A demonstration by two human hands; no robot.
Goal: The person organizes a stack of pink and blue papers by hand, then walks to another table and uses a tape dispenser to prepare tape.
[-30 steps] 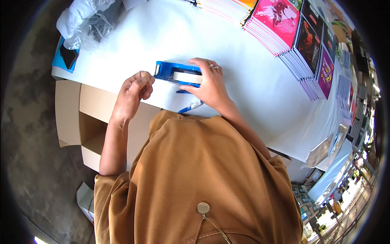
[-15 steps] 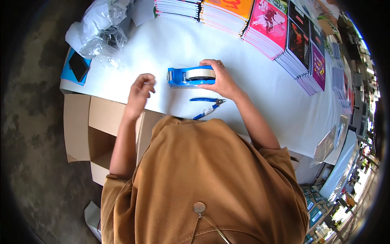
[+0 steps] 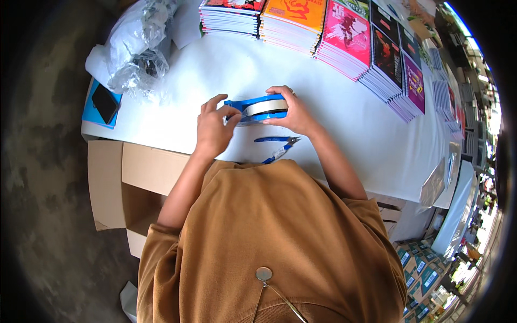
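Note:
My right hand (image 3: 295, 114) wraps round the right end of a blue tape dispenser (image 3: 257, 118), which carries a roll of whitish tape (image 3: 266, 107). At the dispenser's left end is my left hand (image 3: 216, 125). Its thumb and a finger are pinched together there, and whatever lies between them is too small to make out. Just below the dispenser, on the white-covered table (image 3: 188, 81), lie blue-handled cutting pliers (image 3: 277, 146) with their handles spread.
Stacks of spiral-bound notebooks (image 3: 347, 40) curve along the far right side. Crumpled clear plastic (image 3: 140, 54) sits at the far left, near a black phone (image 3: 105, 104) on a blue item. An open cardboard box (image 3: 153, 169) stands below the table's left front edge.
My left hand has come rightward to the dispenser's left end, its fingers now pinching there. My right hand keeps its hold. The view has shifted slightly.

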